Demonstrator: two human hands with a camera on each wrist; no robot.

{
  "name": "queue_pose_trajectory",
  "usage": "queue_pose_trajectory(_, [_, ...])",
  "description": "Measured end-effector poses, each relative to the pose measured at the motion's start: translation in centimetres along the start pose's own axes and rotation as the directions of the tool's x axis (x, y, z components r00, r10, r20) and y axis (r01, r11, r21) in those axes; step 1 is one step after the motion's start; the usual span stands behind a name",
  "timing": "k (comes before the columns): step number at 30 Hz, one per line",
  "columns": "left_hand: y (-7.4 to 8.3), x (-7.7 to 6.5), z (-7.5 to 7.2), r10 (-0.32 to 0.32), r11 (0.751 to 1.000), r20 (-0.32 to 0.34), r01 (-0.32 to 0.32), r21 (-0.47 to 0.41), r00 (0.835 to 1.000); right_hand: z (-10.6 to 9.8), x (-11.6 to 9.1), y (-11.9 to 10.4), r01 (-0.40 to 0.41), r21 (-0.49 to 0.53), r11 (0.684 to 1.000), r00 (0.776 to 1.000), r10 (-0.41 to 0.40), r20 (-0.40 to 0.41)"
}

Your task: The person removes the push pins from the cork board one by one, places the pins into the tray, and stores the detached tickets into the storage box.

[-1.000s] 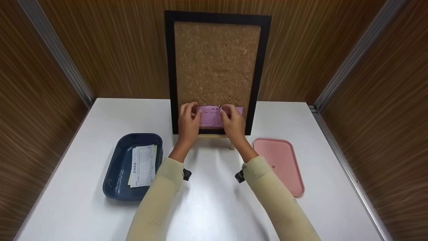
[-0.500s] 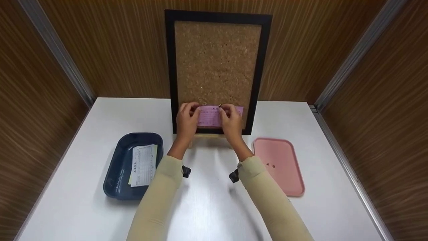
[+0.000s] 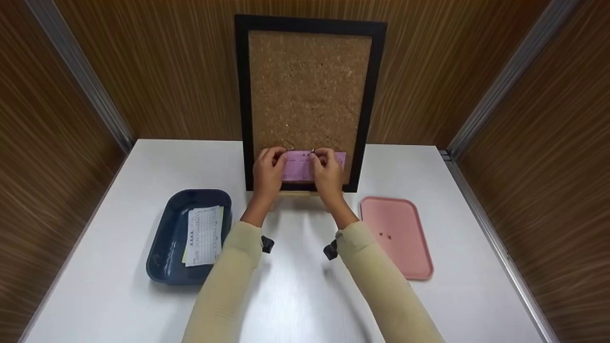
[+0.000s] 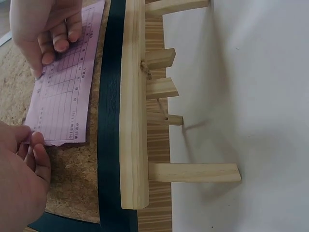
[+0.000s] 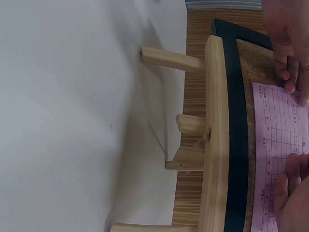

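A pink printed slip lies against the lower part of the black-framed corkboard. My left hand pinches the slip's upper left corner, thumb in front, as the left wrist view shows at the corner of the slip. At the slip's top edge, right of its middle, my right hand pinches a small brass-coloured pin between thumb and forefinger. The slip's right end shows beyond that hand. In the right wrist view the fingers of the right hand overlap the slip.
A wooden easel carries the board on the white table. To the left stands a dark blue tray with white and yellow slips. A pink tray on the right bears two small brownish pieces. Wood-grain walls enclose the table.
My right forearm has shifted slightly left, uncovering more of the pink tray and a second small piece there. Both hands stay at the slip's top edge, with only slight finger movement.
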State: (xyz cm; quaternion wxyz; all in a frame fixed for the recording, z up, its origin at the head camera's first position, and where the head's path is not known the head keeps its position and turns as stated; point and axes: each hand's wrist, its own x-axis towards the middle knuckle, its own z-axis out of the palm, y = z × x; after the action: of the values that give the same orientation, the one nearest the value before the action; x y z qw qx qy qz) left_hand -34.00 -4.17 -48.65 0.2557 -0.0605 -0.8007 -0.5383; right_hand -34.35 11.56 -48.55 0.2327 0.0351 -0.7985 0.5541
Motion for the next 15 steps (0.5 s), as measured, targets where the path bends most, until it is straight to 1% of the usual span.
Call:
queue_pose_trajectory(8, [0.01, 0.02, -0.2, -0.051, 0.999, 0.012, 0.051, -0.019, 0.999, 0.07, 0.21, 0.07, -0.005, 0.011, 1.0, 1.0, 0.005, 0.015])
queue_pose_trajectory(15, [0.03, 0.2, -0.09, -0.051, 0.998, 0.01, 0.051, -0.029, 0.999, 0.02, 0.29, 0.07, 0.003, 0.003, 1.0, 1.0, -0.003, 0.005])
